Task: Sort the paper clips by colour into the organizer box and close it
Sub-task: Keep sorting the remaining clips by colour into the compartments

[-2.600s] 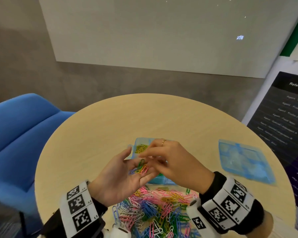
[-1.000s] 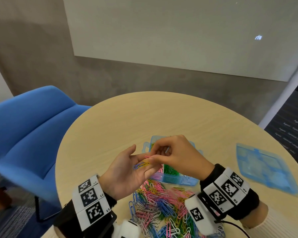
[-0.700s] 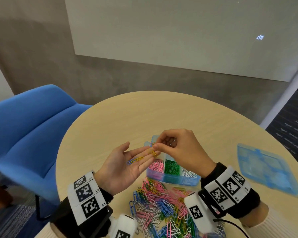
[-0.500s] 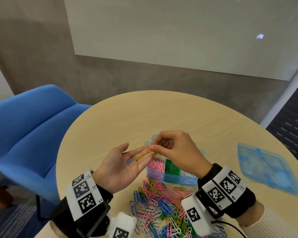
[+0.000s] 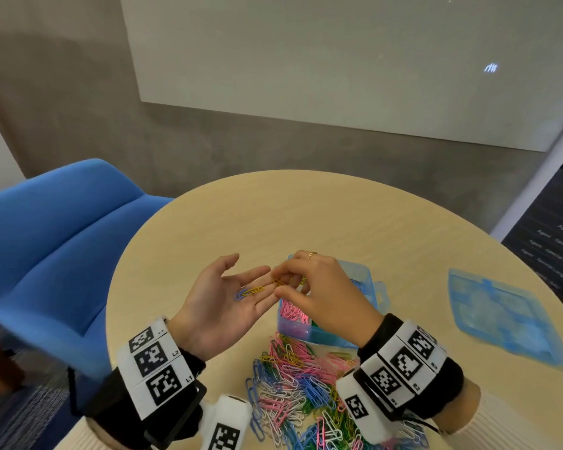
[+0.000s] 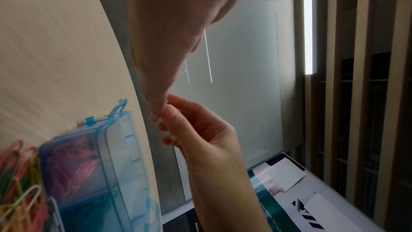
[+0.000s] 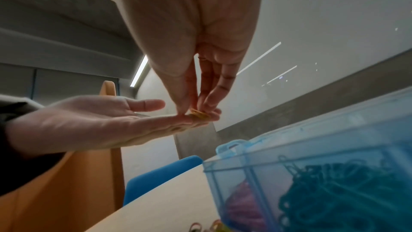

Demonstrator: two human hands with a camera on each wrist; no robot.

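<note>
The right hand (image 5: 322, 293) pinches a yellow clip (image 7: 199, 113) between thumb and fingertips, right at the fingertips of the left hand (image 5: 218, 303), which lies flat, palm up, with a yellow and a blue clip (image 5: 249, 291) on it; only the head view shows those two. The right wrist view shows the organizer box (image 7: 323, 174) from the side with pink and green clips inside. Its lid (image 5: 501, 315) lies apart on the desk (image 5: 306, 216), and the mixed pile (image 5: 299, 391) sits just in front of the box
</note>
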